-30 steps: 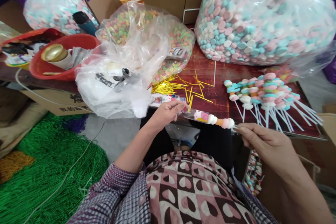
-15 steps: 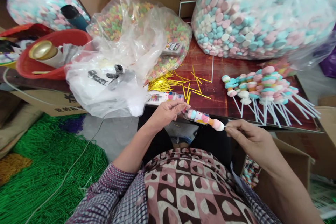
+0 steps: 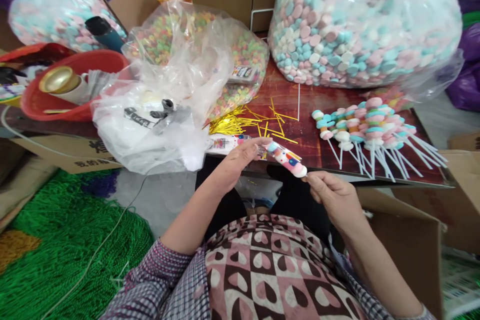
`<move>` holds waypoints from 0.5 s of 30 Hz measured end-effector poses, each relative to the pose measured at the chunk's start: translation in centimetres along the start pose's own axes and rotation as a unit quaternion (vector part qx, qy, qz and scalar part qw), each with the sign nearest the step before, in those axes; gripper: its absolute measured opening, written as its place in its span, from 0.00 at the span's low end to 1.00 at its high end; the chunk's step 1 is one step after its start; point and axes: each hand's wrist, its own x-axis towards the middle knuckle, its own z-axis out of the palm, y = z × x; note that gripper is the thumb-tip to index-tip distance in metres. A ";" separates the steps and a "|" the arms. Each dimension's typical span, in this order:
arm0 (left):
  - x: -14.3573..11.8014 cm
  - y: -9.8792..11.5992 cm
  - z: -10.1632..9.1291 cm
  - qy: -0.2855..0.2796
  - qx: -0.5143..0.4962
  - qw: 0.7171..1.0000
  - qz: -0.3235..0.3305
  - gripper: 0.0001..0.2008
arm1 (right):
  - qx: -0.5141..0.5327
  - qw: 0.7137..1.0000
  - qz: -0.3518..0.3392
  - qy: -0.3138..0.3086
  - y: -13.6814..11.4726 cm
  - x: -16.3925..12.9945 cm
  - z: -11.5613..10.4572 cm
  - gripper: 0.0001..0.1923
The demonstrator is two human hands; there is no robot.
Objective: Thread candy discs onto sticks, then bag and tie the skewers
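Cluttered wooden counter [image 3: 318,97] with bulk candy bags, left hand [image 3: 240,157] pinching a clear printed sleeve [image 3: 279,154], right hand [image 3: 330,191] pinching the marshmallow skewer [image 3: 296,167] inside it

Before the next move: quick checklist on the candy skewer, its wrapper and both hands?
1. Left hand pinches the closed end of the clear printed sleeve: ok.
2. Right hand grips the stick end of the candy skewer: ok; the stick itself is hidden by the fingers.
3. Candies inside the sleeve: nearly all in, the last white piece sits at the mouth: ok.
4. Gold twist ties lie on the table just beyond the left hand: ok.
5. Pile of unwrapped skewers lies apart from the hands, to the right: ok.
6. Sleeve free of tears: cannot tell.
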 end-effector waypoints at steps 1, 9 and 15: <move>0.1 0.1 0.1 -0.001 -0.036 0.999 0.012 0.24 | 0.020 1.000 0.007 0.002 0.1 0.1 0.4 0.17; 0.8 0.5 0.9 0.106 -0.091 0.990 0.025 0.23 | 0.163 0.986 0.033 -0.017 -0.2 0.5 2.8 0.18; -0.5 2.1 0.5 0.026 -0.013 0.999 0.023 0.20 | 0.206 0.975 0.080 -0.029 -0.2 0.4 3.0 0.20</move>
